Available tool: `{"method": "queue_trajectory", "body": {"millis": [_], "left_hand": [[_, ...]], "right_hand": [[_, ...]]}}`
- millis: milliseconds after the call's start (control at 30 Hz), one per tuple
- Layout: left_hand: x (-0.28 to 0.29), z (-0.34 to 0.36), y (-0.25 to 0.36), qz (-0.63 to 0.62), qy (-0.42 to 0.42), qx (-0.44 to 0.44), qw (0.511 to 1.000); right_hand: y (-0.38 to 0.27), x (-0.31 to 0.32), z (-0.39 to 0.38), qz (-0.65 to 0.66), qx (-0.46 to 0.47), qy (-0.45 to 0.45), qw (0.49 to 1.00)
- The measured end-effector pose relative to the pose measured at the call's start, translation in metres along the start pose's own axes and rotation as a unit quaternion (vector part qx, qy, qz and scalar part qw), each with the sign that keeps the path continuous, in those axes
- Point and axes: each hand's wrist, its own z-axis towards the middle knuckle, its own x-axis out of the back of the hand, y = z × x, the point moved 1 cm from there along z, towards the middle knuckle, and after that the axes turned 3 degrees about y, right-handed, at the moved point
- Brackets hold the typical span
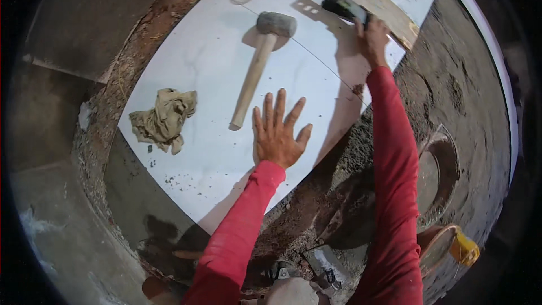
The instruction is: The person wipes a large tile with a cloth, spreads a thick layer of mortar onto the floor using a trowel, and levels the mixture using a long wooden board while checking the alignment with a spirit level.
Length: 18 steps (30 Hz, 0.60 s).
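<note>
A: We start at the left of the frame: one crumpled khaki rag (164, 120) lying on the white marble-look tile (197, 68), well apart from either hand.

B: And moving toward the middle we see one rubber mallet (261, 61), grey head up top, wooden handle running down toward us. It lies loose, its handle end just beside the left hand (278, 135).

A: That left hand is flat on the tile, fingers spread wide, gripping nothing. We'd judge it is pressing down to steady the tile (or to brace the reach).

B: Now to the upper right: the right hand (372, 36) is stretched far out, closed around one dark, long tool (341, 4) at the tile's far edge, by the wooden plank (389, 14). We cannot tell what kind of tool it is.

A: Right of the tile we see wet grey mortar (463, 107) spread out, and at lower right one yellow-handled trowel (464, 249).

B: Two red sleeves, two hands, one tile under them.
</note>
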Motion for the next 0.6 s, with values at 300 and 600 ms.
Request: {"method": "queue_trajectory", "body": {"millis": [300,600], "left_hand": [[-0.005,-0.002,0.007,0.349,-0.161,0.008,0.923],[-0.003,-0.006,0.009,0.009,0.019,-0.010,1.000]], "right_hand": [[-0.156,0.056,-0.130,0.157,0.057,-0.065,0.984],[-0.117,0.101,-0.199,0.077,0.055,-0.117,0.989]]}}
